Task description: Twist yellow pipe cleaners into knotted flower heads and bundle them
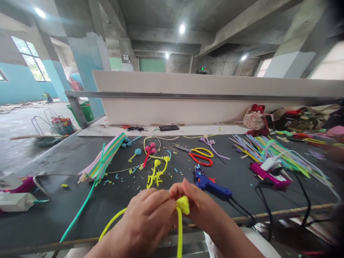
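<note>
Closest to the lens, a person's left hand (150,215) and right hand (200,204) are meeting above the front edge of a dark bench (59,204). The left hand is curling its fingers, with the fingertips hidden, and is holding the work beside the right, whose thumb and fingers are closing around a bunched yellow head (184,205). A fuzzy yellow stem (180,233) is hanging straight down below that head, while another yellow length (111,222) is arching out to the left.

Just beyond, small yellow blooms (157,163) with bent stalks are lying amid bright clippings. A blue glue gun (215,187) is resting at the right, and scissors (194,157) with red and yellow handles are spreading open behind it. Knobbly pink (150,148) and lilac (209,142) pieces are lying farther back.

Bundles of soft pastel stems are flanking the scene at left (109,154) and right (268,145), the latter beside a magenta power strip (282,183). A black phone (168,128) is lying before a pale partition (174,83). Behind, blue-and-white pillars (86,53) are supporting a bare concrete ceiling, where lamps are glowing.
</note>
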### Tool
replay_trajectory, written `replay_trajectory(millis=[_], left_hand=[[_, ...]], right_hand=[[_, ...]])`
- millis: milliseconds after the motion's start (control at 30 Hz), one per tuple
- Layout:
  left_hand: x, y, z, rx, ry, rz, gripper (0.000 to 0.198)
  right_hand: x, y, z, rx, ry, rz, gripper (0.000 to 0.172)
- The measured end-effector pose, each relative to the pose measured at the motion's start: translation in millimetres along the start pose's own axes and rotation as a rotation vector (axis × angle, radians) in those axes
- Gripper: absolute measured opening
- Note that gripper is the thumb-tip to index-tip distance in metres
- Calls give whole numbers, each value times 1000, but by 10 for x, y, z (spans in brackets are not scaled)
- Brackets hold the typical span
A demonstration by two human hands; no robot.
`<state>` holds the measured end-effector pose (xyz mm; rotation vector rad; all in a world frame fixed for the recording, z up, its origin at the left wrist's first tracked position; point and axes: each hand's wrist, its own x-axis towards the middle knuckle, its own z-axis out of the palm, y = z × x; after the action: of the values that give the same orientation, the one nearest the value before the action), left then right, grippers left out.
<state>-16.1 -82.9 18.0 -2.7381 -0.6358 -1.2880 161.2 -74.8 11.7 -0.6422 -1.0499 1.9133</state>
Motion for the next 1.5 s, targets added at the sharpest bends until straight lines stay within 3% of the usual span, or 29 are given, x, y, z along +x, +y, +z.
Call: replay_trajectory(millis=[100, 200, 333, 533, 833, 1000, 1300, 1500], left_hand=[[-108, -34, -41, 110, -63, 88, 16], [-187, -100, -65, 133, -58, 164, 18], [-197, -158, -105, 118, -60, 256, 21], [-163, -175, -103, 120, -56, 293, 18], [-345, -224, 70, 91, -25, 233, 18], [-330, -187, 40, 115, -36, 225, 17], [-288, -134, 0, 142, -26, 232, 19], [-342, -153, 24, 64, -71, 192, 20]], right_hand=[[0, 36, -7, -116, 10, 85, 23], [-8, 36, -3, -169, 17, 165, 14], [-32, 1, 49, -230, 24, 213, 15], [-8, -16, 163, -322, 138, 240, 15], [31, 41, 65, -507, 167, 194, 7], [58, 99, 38, -595, 153, 173, 2], [57, 146, 4, -689, 155, 198, 12], [50, 125, 83, -785, 159, 172, 7]])
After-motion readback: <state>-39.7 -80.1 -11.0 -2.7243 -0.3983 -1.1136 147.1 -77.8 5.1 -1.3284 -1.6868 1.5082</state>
